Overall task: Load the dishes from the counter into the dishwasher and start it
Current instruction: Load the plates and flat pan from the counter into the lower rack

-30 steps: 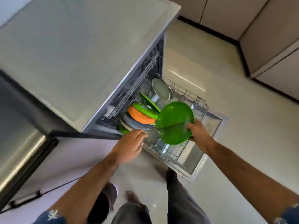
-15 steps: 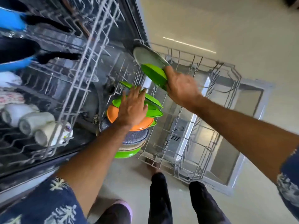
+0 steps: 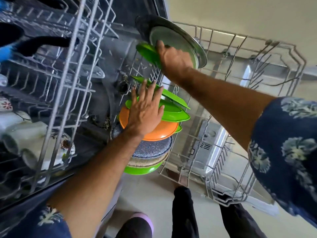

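The lower rack of the dishwasher is pulled out over the open door. My right hand grips a green plate and sets it on edge beside a steel plate at the rack's far end. My left hand lies flat with straight fingers on the row of standing plates: green plates, an orange plate, a speckled blue-grey plate and a green plate nearest me.
The upper rack at the left holds white cups and a blue pan with a black handle. The right half of the lower rack shows bare tines. My legs and feet stand on the pale floor below.
My right hand has carried the green plate deeper toward the steel plate. My left hand has slid slightly forward over the plate row. The camera has moved closer to the racks.
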A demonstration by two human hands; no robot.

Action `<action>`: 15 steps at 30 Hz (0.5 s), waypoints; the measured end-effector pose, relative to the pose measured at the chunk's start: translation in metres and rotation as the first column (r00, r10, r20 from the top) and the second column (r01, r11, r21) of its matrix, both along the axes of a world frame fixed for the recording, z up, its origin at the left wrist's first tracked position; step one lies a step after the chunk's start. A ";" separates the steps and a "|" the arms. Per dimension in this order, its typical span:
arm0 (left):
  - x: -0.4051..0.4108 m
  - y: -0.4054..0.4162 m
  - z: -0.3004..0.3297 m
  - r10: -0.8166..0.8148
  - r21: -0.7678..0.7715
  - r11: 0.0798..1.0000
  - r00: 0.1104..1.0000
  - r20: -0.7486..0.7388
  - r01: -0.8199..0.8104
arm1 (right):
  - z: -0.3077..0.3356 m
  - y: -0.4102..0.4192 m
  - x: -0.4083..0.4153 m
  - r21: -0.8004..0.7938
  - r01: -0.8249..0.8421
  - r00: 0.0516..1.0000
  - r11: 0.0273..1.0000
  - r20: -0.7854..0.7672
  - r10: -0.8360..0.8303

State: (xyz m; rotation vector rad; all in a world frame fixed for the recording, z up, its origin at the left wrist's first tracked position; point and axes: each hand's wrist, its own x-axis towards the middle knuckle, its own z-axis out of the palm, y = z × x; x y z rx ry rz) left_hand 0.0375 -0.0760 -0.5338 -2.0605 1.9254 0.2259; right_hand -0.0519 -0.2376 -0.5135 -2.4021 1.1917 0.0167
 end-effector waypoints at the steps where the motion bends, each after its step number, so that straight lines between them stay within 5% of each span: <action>1: 0.000 0.001 0.000 0.000 -0.001 1.000 1.000 -0.002 0.000 | -0.003 -0.003 0.005 0.011 -0.032 0.999 0.999 -0.033 0.032; 15: -0.008 -0.003 0.011 0.037 0.082 0.996 0.999 -0.036 -0.034 | -0.042 0.000 -0.021 0.311 0.006 0.999 0.950 0.047 -0.022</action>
